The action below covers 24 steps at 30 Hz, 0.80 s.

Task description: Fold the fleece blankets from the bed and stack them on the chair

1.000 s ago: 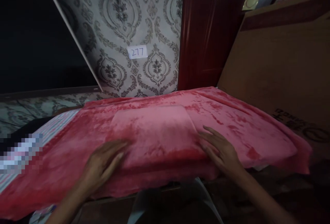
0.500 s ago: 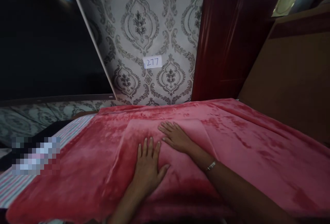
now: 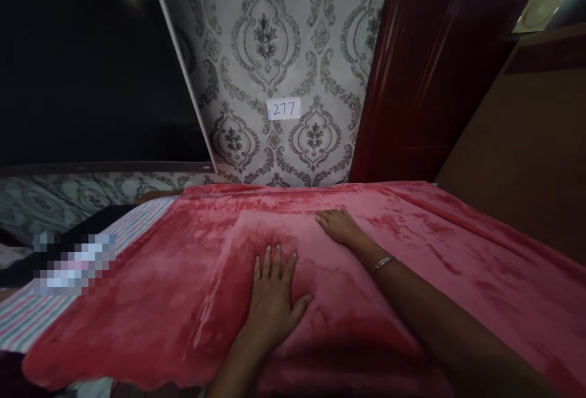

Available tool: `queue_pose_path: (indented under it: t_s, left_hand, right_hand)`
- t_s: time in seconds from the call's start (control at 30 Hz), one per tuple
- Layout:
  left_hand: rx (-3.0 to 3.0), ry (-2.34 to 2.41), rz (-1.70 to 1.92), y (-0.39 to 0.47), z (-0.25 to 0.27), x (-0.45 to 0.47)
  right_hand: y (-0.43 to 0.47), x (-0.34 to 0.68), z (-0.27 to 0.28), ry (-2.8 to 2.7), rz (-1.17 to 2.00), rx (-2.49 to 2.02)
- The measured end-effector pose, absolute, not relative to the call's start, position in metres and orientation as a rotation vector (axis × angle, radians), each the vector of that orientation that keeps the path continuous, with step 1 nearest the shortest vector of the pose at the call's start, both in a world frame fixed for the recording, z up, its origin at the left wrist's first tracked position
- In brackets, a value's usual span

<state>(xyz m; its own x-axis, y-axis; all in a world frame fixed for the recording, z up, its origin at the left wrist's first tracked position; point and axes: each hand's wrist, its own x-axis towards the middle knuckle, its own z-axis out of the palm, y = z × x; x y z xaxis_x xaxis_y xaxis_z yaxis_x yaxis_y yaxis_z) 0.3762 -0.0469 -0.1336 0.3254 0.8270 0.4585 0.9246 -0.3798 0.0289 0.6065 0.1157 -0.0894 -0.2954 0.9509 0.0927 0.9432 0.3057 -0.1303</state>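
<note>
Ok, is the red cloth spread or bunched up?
Mostly spread: the red cloth extends beyond the left hand and right hand, lying largely flat.

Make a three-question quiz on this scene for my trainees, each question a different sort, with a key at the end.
1. Which arm wears the silver-coloured bracelet? A) left B) right
2. True or false: the left hand lies palm down, fingers spread, on the red plush blanket.
3. Fill in: the white card on the patterned wallpaper reads ___.

Key: 1. B, near the right hand; 2. True; 3. 277.

Plush cloth (image 3: 348,291), glossy panel (image 3: 419,68)
</note>
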Motion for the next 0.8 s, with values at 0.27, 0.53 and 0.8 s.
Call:
queue_pose_path:
  t_s: [0.27, 0.53, 0.8]
  left_hand:
    - [-2.396, -1.715, -0.566, -0.061, -0.102, 0.378]
    - [-2.045, -1.669, -0.604, -0.103, -0.127, 0.332]
    - [-2.071, -1.769, -0.593, -0.107, -0.147, 0.33]
  right_hand:
    - [0.075, 0.553, -0.044, -2.663, 0.073, -1.201]
    - [0.055, 0.484, -0.068, -2.857, 0.108, -0.447]
    - [0.139, 0.468, -0.091, -2.883, 0.204, -0.755]
